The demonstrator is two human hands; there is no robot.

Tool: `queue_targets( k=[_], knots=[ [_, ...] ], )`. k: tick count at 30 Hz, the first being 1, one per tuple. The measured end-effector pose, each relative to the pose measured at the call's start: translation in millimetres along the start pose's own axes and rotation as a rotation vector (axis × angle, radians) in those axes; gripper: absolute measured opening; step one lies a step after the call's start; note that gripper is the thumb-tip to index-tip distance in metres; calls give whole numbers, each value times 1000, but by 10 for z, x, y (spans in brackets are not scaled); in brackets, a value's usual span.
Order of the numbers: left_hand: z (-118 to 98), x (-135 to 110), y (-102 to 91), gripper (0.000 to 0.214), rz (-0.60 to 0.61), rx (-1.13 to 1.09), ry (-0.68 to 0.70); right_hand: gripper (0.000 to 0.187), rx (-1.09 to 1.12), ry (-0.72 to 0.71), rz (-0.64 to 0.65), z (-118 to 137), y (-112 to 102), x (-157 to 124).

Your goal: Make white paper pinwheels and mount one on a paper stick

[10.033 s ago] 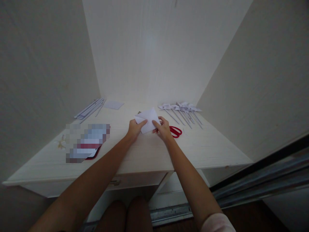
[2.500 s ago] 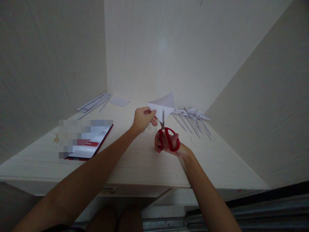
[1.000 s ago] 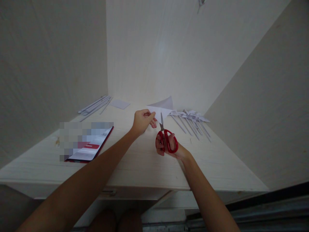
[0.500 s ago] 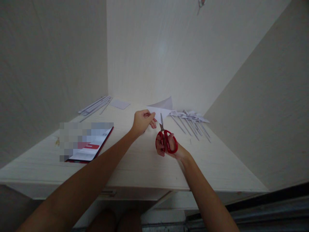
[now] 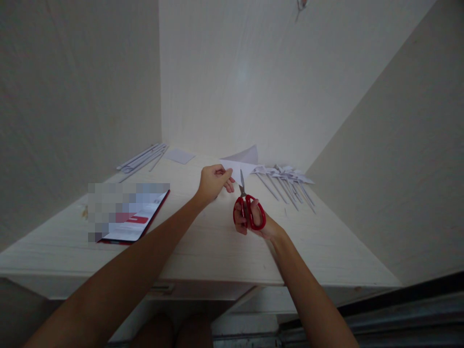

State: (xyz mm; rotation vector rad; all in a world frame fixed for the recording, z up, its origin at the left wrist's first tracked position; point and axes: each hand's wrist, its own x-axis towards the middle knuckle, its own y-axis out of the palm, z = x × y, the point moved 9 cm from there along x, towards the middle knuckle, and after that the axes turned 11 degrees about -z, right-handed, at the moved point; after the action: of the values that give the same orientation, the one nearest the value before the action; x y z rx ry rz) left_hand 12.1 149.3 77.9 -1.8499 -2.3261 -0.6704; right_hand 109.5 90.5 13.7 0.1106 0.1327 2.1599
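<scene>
Pinching the left side of the white paper (image 5: 248,167) above the desk (image 5: 203,246), the left hand (image 5: 211,183) seemingly steadies it against the scissors (image 5: 242,195), whose red loops (image 5: 264,220) the right hand (image 5: 255,212) clasps, apparently for control, with the blades (image 5: 242,180) at the paper's near corner.

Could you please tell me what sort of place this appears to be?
Probably a small desk nook, perhaps in a home: a pale desk with a drawer sits against close walls, and red-handled scissors meet a white paper sheet, suggesting a craft spot.
</scene>
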Motion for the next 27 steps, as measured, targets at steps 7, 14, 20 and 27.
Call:
queue_targets(
  k=[7, 14, 20, 27],
  knots=[
    [-8, -3, 9, 27, 2, -8, -1, 55, 19, 7, 1, -12, 2, 7],
    [2, 0, -1, 27, -2, -7, 0, 53, -19, -6, -8, -6, -12, 6],
    [1, -6, 0, 26, -3, 5, -1, 52, -30, 6, -26, -25, -38, 15],
    [3, -5, 0, 27, -2, 8, -5, 46, -54, 27, -49, -18, -31, 21]
  ],
)
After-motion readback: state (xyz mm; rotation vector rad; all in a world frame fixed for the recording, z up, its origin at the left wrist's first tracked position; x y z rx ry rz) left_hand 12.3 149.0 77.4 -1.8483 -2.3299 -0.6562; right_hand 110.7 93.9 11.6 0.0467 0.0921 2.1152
